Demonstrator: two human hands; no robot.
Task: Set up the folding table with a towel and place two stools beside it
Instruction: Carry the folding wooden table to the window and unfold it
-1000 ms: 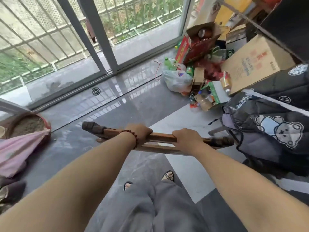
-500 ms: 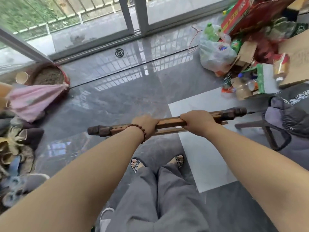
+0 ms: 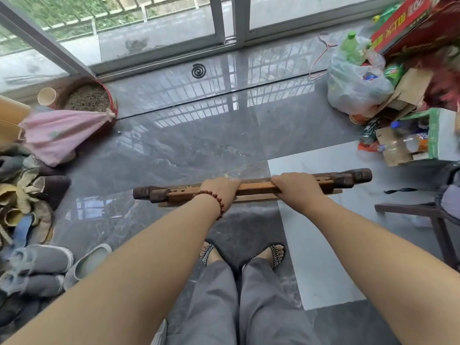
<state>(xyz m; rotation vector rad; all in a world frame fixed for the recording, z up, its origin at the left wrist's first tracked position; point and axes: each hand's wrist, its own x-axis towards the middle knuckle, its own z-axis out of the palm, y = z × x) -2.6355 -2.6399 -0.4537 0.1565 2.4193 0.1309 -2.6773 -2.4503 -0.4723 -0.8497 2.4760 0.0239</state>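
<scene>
The left hand (image 3: 219, 189) and right hand (image 3: 291, 186) are holding the folding table (image 3: 256, 188) edge-up, fingers clenched around it, a plastic bag (image 3: 353, 90) lying at two o'clock.

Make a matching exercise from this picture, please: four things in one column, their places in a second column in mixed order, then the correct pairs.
Things:
1. folded wooden table
2. mosquito coil
3. pink cloth
4. bead bracelet

Places:
A. around the wrist of the left hand
B. on the floor near the glass door
C. at the left, tip against the red pot
D. gripped by the left hand and right hand

Pairs: 1-D, 2-B, 3-C, 4-A
</scene>
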